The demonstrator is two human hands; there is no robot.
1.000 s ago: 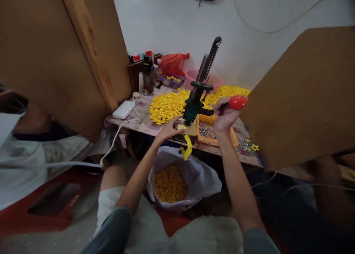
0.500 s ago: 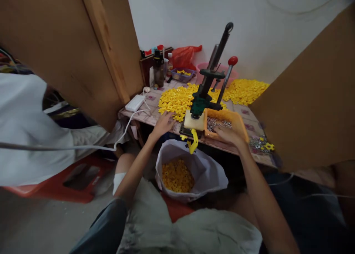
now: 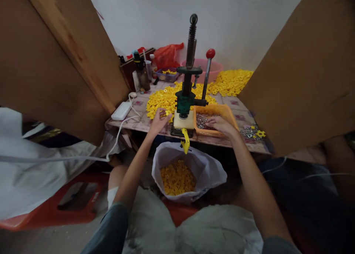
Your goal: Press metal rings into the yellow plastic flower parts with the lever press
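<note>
My left hand [image 3: 159, 123] is at the near edge of a pile of small yellow plastic pieces [image 3: 162, 100], thumb and fingers apart. Over an orange tray [image 3: 231, 117] of small shiny metal parts [image 3: 201, 120], my right hand [image 3: 220, 123] has its fingertips drawn together. Whatever lies between those fingertips is too small to make out. Between my hands stands a dark green hand press [image 3: 185, 100], its red-knobbed lever [image 3: 206, 74] raised. Under its ram is a pale block [image 3: 180, 121], and a yellow strip [image 3: 185, 140] sticks out in front.
Below the table edge, a white sack [image 3: 205, 165] holds many yellow pieces. More yellow pieces [image 3: 234, 82] lie at the back right, near a pink basin [image 3: 213, 70]. A white power strip [image 3: 121, 110] with a cable lies left. Brown boards [image 3: 299, 83] flank the table.
The camera view has turned, so the press now looks upright. My left hand has its thumb and fingers spread more visibly. My right fingertips have drawn together over the metal parts.
</note>
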